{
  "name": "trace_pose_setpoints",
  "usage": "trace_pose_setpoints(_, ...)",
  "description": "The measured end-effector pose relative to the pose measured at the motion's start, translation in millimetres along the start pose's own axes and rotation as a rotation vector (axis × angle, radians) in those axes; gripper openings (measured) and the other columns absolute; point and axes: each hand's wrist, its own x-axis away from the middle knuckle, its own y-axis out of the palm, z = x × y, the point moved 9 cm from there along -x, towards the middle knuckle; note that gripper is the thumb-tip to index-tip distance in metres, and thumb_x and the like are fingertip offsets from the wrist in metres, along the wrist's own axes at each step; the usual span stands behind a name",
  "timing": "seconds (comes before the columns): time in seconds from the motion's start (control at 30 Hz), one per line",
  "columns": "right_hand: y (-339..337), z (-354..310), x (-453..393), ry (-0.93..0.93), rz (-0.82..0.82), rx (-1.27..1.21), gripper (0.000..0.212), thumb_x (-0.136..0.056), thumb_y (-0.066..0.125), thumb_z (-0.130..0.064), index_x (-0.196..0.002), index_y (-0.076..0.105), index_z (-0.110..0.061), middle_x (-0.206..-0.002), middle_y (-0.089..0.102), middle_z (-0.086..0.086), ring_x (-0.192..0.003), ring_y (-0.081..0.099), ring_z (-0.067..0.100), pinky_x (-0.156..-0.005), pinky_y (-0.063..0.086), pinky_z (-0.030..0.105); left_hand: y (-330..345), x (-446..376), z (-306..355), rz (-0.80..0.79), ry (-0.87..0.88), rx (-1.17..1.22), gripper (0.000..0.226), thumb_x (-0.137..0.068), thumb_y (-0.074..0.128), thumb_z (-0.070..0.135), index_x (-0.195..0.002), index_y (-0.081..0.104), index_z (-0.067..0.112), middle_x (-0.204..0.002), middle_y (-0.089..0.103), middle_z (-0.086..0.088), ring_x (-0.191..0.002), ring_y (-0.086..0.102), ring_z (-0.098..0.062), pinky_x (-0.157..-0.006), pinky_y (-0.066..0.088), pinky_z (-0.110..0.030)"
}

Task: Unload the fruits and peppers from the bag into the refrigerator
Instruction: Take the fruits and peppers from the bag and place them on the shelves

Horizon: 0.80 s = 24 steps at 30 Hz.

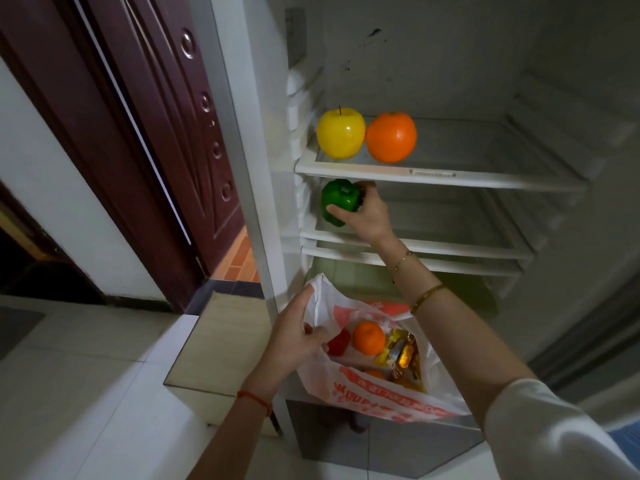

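You are partway through the unloading. On the shelf above your right hand (363, 213) a yellow apple (341, 133) and an orange (391, 136) already sit side by side, touching or nearly so. That hand's fingers are curled round a green pepper (337, 200): the thumb lies across its near face and the other fingers wrap its far side, so the pepper sits in your grip at the left end of the second shelf (433, 245). Whether its base rests on the glass yet cannot be told, so count it as not yet let go. Your left hand (298, 344) pinches the rim of the plastic bag (381, 400) between thumb and curled fingers and holds the mouth open. Just beyond those fingertips, inside the bag, lie a red piece (339, 342) that looks like a pepper, a small orange fruit (369, 337) beside it, and yellow wrapped packets (401, 355) further right. More orange shows underneath. So two fruits are stowed, one pepper is being placed, and at least two or three pieces are left.
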Motion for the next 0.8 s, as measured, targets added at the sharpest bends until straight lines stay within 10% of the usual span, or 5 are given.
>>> trace_pose_setpoints(0.33, -1.5, 14.8, 6.7, -0.016, 0.051, 0.016, 0.091, -0.067, 0.088, -0.036, -0.137, 0.036, -0.008, -0.134, 0.048, 0.008, -0.118, 0.049, 0.019, -0.098, 0.046, 0.031, 1.9, -0.7, 2.0, -0.018, 0.02, -0.048, 0.08, -0.084, 0.064, 0.011, -0.149, 0.028, 0.04, -0.135, 0.058, 0.0, -0.088, 0.072, -0.019, -0.072, 0.062, -0.034)
trace_pose_setpoints(0.5, -40.9, 5.3, 62.3, -0.239, 0.183, -0.015, 0.024, -0.088, 0.065, -0.033, -0.092, 0.059, -0.01, -0.08, 0.061, 0.001, -0.068, 0.056, 0.009, -0.062, 0.049, 0.026, 2.8, -1.5, 4.4, -0.009, 0.038, -0.065, 0.08, -0.084, 0.064, 0.008, -0.151, 0.029, 0.034, -0.138, 0.056, 0.0, -0.08, 0.069, -0.014, -0.069, 0.06, -0.03)
trace_pose_setpoints(0.63, -12.0, 40.5, 119.2, -0.315, -0.138, 0.217, 0.035, -0.09, 0.045, -0.034, -0.06, 0.057, -0.02, -0.051, 0.053, -0.004, -0.044, 0.047, 0.007, -0.047, 0.044, 0.032, 5.4, -0.4, 2.5, -0.019, 0.029, -0.047, 0.079, -0.085, 0.064, 0.006, -0.15, 0.029, 0.034, -0.138, 0.055, -0.003, -0.079, 0.071, -0.016, -0.067, 0.062, -0.036)
trace_pose_setpoints(0.8, 16.0, 130.6, 167.9, -0.093, -0.385, 0.587, 0.049, -0.085, 0.032, -0.059, -0.084, 0.068, -0.026, -0.069, 0.062, -0.009, -0.061, 0.059, 0.01, -0.061, 0.05, 0.035, 6.9, 2.2, 2.0, -0.028, 0.02, -0.008, 0.081, -0.086, 0.063, 0.003, -0.15, 0.028, 0.037, -0.134, 0.057, -0.007, -0.074, 0.072, -0.019, -0.062, 0.061, -0.032)
